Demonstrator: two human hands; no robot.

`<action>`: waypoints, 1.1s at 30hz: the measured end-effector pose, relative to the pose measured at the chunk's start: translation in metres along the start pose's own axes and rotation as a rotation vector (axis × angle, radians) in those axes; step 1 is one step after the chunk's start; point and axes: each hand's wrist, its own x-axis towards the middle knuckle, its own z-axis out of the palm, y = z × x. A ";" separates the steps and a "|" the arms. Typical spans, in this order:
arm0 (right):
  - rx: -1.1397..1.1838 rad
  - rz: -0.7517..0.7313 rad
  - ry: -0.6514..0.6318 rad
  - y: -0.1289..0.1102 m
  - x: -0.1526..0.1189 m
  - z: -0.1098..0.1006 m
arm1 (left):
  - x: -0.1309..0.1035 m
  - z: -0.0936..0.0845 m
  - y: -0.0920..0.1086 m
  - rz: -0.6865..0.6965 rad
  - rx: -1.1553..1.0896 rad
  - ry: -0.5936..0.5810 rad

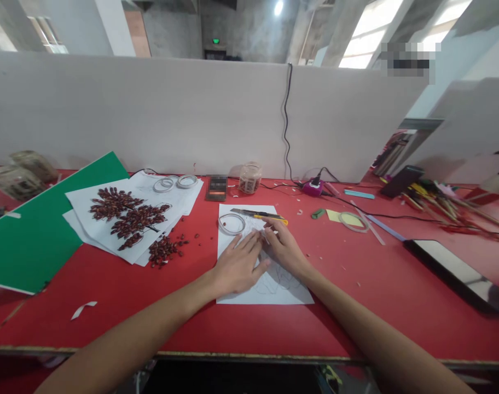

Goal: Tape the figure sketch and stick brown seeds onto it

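A white sheet of paper (237, 293) with thin line drawing lies in front of me on the red table. My left hand (238, 268) rests flat on it, fingers stretched together and thumb apart. Close to its fingertips, my right hand (285, 246) has bent fingers gathered over the sheet; whatever is between them is hidden. Just beyond the hands, a yellow and black utility knife (261, 214) lies across the top of the paper. A clear roll of tape (232, 224) sits at the sheet's upper left.
Left are papers bearing a dark red seed picture (128, 216), a pile of loose seeds (163, 250) and a green board (36, 246). A jar (250, 178), phone (216, 187) and purple power adapter (313, 187) stand behind. Right lie another tape roll (353, 221) and a dark tablet (458, 273).
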 end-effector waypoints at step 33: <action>-0.127 -0.066 -0.014 -0.001 0.000 -0.002 | -0.120 -0.103 -0.116 -0.284 0.126 0.030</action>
